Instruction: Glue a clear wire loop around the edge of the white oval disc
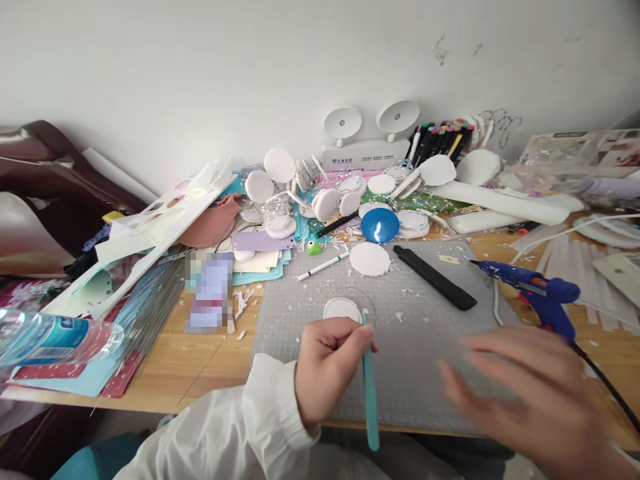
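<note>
Gripping a light, stiff teal stick (370,393) near its top, the left hand (327,363) clenches; the blurred right hand (525,393) hangs released beside it.

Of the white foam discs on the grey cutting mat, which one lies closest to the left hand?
The small white disc just above the left hand, beside its teal stick. The larger white disc lies farther up the grey mat, near the blue dome.

Print on the white lamp base (364,158) is too small to read.
</note>
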`<state>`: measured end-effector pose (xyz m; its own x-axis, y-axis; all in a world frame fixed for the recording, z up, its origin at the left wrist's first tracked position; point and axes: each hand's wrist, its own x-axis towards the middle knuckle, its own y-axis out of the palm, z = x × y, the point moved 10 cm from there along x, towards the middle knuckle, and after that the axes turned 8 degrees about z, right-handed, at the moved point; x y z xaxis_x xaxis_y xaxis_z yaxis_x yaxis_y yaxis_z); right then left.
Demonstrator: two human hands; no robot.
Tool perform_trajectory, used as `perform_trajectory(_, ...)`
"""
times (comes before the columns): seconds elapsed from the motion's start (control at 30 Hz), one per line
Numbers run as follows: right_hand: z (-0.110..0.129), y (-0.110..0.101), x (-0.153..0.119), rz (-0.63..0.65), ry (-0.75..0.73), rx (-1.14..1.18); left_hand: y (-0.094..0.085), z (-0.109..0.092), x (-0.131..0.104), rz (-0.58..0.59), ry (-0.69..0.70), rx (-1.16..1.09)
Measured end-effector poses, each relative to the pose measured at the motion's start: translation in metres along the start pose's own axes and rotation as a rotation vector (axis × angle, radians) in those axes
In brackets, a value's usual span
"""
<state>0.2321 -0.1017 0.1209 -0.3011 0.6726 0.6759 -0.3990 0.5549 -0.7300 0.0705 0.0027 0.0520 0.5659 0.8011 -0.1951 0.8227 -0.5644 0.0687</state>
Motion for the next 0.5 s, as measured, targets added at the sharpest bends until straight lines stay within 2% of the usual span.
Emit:
perform_trajectory(0.07, 0.045, 0.02, 0.026, 0.022, -0.213, 0.033, 0.012, -0.002, 0.002, 0.037, 0.004, 0.01)
perform_trajectory(0.13, 0.067, 0.037, 0.042, 0.07, -0.302, 0.04, 0.019, -0.001, 0.003, 0.061, 0.006, 0.028)
perform_trajectory(0.2, 0.077, 0.046, 0.048, 0.083, -0.362, 0.018, 0.019, -0.001, 0.004, 0.051, 0.012, 0.061)
perform_trajectory(0.3, 0.079, 0.049, 0.05, 0.073, -0.44, -0.014, 0.008, -0.002, 0.007, 0.015, 0.011, 0.114)
perform_trajectory(0.37, 0.072, 0.05, 0.053, 0.069, -0.446, 0.006, 0.0, -0.007, 0.01, 0.021, 0.046, 0.141)
perform_trajectory(0.43, 0.057, 0.051, 0.057, 0.071, -0.39, 0.073, -0.015, -0.018, 0.011, 0.009, 0.161, 0.185)
perform_trajectory(0.5, 0.034, 0.049, 0.062, 0.021, -0.291, 0.171, -0.032, -0.035, 0.01, 0.001, 0.366, 0.287)
